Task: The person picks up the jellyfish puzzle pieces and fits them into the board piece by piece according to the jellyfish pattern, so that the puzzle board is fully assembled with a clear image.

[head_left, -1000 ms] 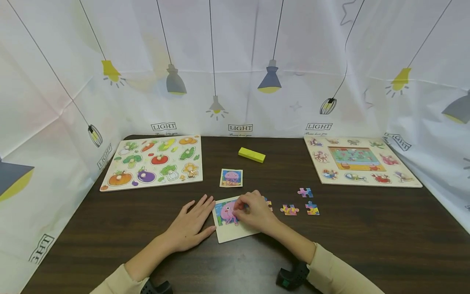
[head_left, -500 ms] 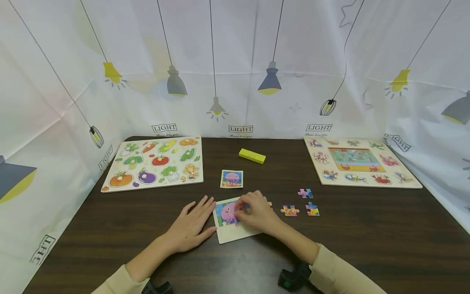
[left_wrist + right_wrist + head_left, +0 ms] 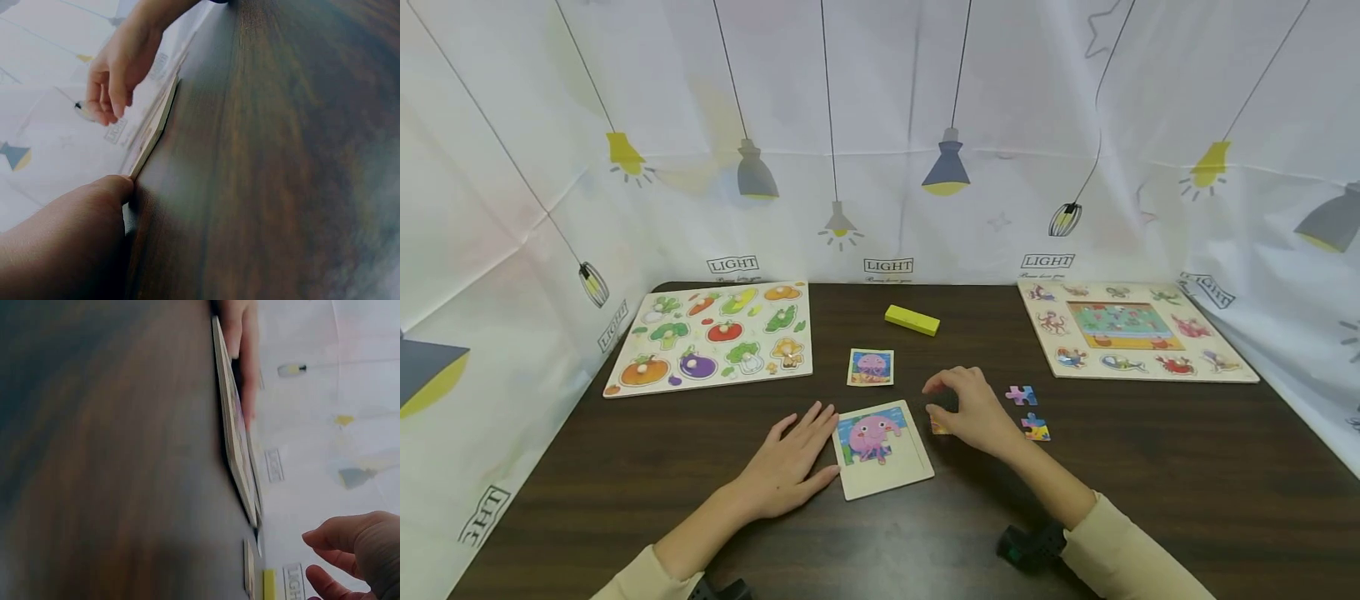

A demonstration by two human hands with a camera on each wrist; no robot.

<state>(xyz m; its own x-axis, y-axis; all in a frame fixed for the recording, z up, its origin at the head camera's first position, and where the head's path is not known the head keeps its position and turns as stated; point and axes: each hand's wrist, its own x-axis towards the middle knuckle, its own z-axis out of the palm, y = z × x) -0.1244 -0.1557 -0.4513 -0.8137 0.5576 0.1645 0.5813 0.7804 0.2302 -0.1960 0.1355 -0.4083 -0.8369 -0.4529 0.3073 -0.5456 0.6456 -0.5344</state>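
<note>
In the head view, a wooden jigsaw tray (image 3: 887, 479) holds a partly assembled pink octopus picture (image 3: 871, 433). My left hand (image 3: 786, 462) lies flat on the table with fingers spread, its thumb and fingertips touching the tray's left edge. To the tray's right, my right hand (image 3: 973, 412) hovers with thumb and index finger curved and apart, nothing seen between them. An orange jigsaw piece (image 3: 939, 427) shows partly below its thumb. Beyond the wrist lie a pink-and-blue jigsaw piece (image 3: 1021, 395) and a yellow-and-blue jigsaw piece (image 3: 1035, 427). The hand may cover another piece.
A small octopus picture card (image 3: 871, 367) lies behind the tray, with a yellow block (image 3: 912, 320) farther back. A vegetable puzzle board (image 3: 715, 337) is at back left. A sea-animal puzzle board (image 3: 1138, 333) sits at back right. A printed curtain (image 3: 880, 100) rises behind the table.
My right hand has left the octopus picture and moved right over the loose pieces, its fingers now spread apart. The picture shows more pink at its right. My left hand has stayed put.
</note>
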